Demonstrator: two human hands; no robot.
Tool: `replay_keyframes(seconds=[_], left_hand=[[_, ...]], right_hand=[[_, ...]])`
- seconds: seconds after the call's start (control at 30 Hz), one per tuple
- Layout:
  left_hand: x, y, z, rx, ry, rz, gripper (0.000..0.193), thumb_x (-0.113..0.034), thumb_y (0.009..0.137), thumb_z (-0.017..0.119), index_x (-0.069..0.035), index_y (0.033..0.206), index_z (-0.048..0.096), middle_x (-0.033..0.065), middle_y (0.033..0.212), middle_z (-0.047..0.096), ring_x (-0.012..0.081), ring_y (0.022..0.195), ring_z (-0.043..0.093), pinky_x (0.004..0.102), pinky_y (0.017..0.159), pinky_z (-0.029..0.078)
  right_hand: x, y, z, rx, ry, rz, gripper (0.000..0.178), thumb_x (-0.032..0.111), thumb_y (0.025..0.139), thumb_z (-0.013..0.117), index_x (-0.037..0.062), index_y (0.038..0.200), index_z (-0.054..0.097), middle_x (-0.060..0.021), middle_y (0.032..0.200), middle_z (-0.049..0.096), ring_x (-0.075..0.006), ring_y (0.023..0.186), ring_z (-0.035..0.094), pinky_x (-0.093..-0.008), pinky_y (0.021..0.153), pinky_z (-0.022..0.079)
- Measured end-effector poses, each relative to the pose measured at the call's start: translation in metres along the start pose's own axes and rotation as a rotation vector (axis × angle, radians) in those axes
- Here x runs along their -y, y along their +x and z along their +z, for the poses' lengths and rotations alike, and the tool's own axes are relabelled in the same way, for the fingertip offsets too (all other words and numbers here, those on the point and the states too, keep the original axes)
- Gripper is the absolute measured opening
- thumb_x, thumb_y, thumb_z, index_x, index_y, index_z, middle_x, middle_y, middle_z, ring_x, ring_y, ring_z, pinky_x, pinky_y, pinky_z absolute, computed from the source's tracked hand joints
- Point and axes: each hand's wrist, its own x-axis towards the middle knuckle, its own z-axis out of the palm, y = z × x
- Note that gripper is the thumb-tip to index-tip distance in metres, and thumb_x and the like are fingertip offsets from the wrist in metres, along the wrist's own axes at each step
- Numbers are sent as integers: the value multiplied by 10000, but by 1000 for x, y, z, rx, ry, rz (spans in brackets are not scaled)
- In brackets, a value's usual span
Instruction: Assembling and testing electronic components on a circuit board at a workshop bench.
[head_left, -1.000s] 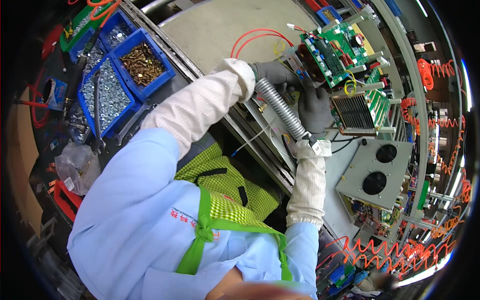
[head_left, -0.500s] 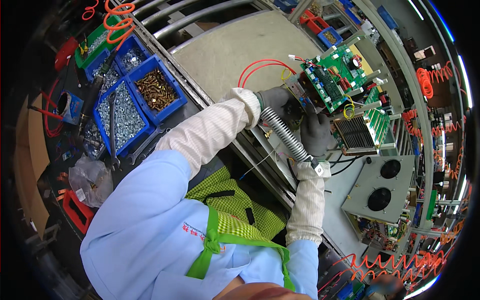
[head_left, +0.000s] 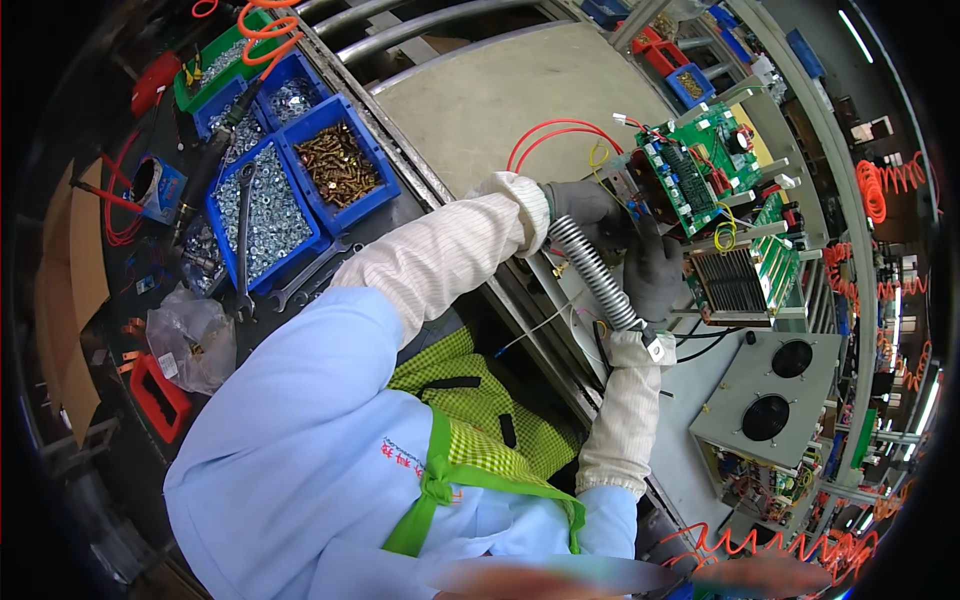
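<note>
Both my hands wear dark grey gloves and meet at the near side of an electrical assembly with a green circuit board (head_left: 690,180). My left hand (head_left: 583,208) reaches in from the left, its fingers curled beside a small metal part of the assembly (head_left: 628,182). Just below it, my right hand (head_left: 655,275) points its bent fingers up at the same spot. Whatever the fingers pinch is hidden by the gloves. A silver coil spring (head_left: 593,268) crosses in front, from beside my left wrist to my right cuff. Red wires (head_left: 562,127) arch from the assembly.
Left of me, blue bins hold brass-coloured screws (head_left: 340,165) and silver nuts (head_left: 265,215); a wrench (head_left: 244,240) lies across the latter. A finned heatsink block (head_left: 735,285) adjoins the board. Nearer, right, stands a grey box with two fans (head_left: 770,385).
My view has shifted, so the bench and assembly appear slightly farther right and lower. Both hands stay together at the same place on the assembly, with only slight finger movement.
</note>
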Motion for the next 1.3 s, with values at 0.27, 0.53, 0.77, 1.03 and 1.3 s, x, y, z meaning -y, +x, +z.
replay_keyframes(seconds=[0.27,0.53,0.77,1.03,1.3], left_hand=[[36,14,10,-23,246,224,307,-284,840,665,-95,1082,661,146,994,667,312,932,637,371,817,502],[32,12,14,-103,283,203,210,-230,847,664,-77,990,680,162,911,663,308,886,644,352,773,512],[26,9,12,-142,317,332,223,-235,846,650,-56,979,659,156,931,661,344,879,636,393,767,513],[26,9,12,-84,312,275,224,-244,830,641,-73,974,654,149,964,648,358,913,619,411,791,512],[29,15,16,-17,-434,-233,174,-113,825,602,-85,988,658,51,900,650,190,784,617,292,678,500]], right_hand=[[1,3,2,14,55,4,395,105,769,669,198,1152,643,-117,792,543,-301,674,555,-417,560,452],[2,0,1,0,36,18,397,118,762,673,196,1150,650,-107,798,538,-297,684,560,-411,574,460],[3,0,1,21,53,37,396,116,761,672,196,1149,656,-98,791,531,-294,678,551,-410,583,452],[2,1,3,-6,97,17,377,91,768,660,182,1134,666,-104,783,529,-288,670,544,-408,579,448],[2,5,1,20,42,0,391,91,772,662,174,1154,656,-103,773,515,-285,658,536,-399,571,443]])
